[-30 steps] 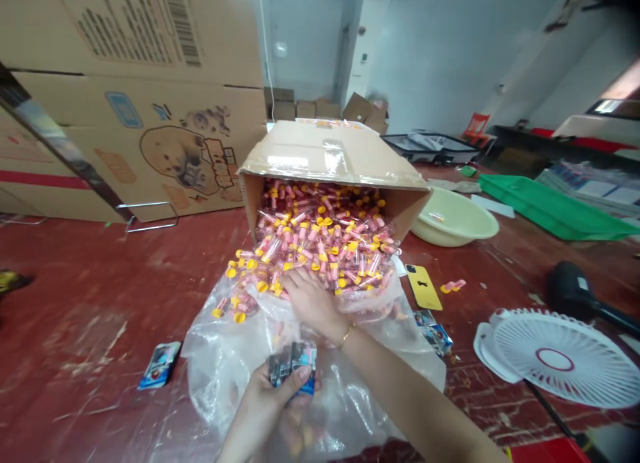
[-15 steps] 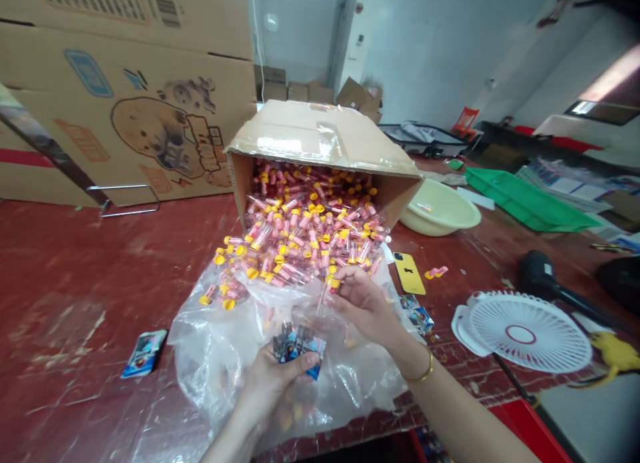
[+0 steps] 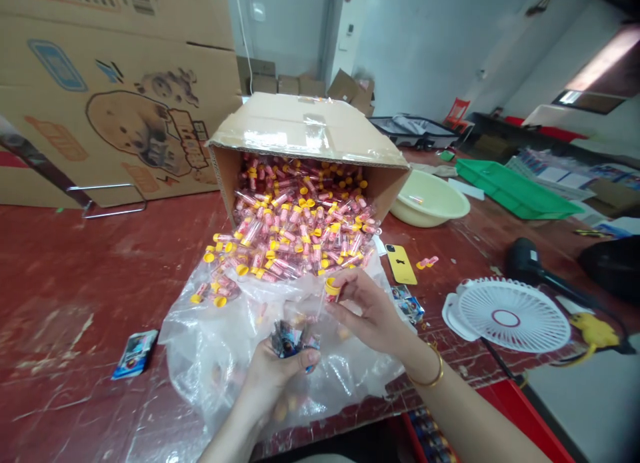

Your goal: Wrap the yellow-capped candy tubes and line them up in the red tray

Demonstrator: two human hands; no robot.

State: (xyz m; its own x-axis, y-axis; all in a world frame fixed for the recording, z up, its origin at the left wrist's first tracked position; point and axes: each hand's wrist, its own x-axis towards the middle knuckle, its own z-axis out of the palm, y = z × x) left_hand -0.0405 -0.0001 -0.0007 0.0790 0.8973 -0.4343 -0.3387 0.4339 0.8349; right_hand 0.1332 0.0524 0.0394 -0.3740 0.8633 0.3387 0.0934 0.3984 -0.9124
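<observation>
My left hand [image 3: 280, 370] is closed around several small dark-blue foil packets [image 3: 287, 340] above a sheet of clear plastic. Between the thumb and fingers of my right hand [image 3: 367, 310] is a clear tube with a yellow cap [image 3: 331, 288], held just right of and above the packets. Behind both hands, a heap of pink-filled tubes with yellow caps [image 3: 295, 233] spills from a cardboard box [image 3: 310, 130] lying on its side. The clear plastic bag [image 3: 200, 343] spreads under the heap and my hands.
On the red table [image 3: 60, 263] at left lies one blue packet [image 3: 135, 354]. To the right are a yellow phone [image 3: 401, 264], more packets [image 3: 407, 304], a white fan [image 3: 513, 316], a pale basin [image 3: 430, 200] and a green tray [image 3: 515, 190]. A large printed carton [image 3: 115, 116] stands at left.
The view has shifted slightly, so the surroundings sit further left. My right hand still holds the tube, now with its cap tilted toward me. The packets in my left hand have turned a little.
</observation>
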